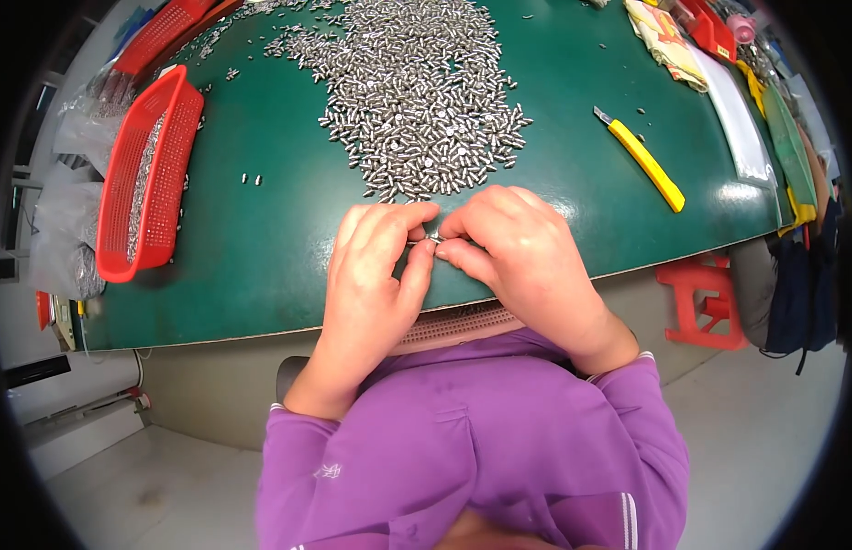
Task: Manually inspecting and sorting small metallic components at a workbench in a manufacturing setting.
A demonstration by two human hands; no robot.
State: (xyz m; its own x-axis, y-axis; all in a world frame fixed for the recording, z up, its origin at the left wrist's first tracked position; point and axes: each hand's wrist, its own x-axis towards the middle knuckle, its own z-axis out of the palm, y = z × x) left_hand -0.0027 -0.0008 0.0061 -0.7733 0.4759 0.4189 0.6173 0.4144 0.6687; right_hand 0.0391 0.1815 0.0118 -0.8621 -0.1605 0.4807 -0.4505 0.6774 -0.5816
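Observation:
A large pile of small silvery metal pieces (421,110), each short and rounded like a pin or plug, spreads over the green table. Just in front of it, close to the table's near edge, my left hand (371,270) and my right hand (518,238) meet fingertip to fingertip. Both hands are closed in a pinch around a small metal piece (432,238) of the same silvery look. The fingers cover most of it, so its exact shape is hidden.
A red perforated basket (169,183) holding metal pieces stands at the left. A yellow utility knife (646,165) lies right of the pile, blade out. Plastic sheets and a cloth (664,41) line the right edge. Below the table is a red stool (706,302).

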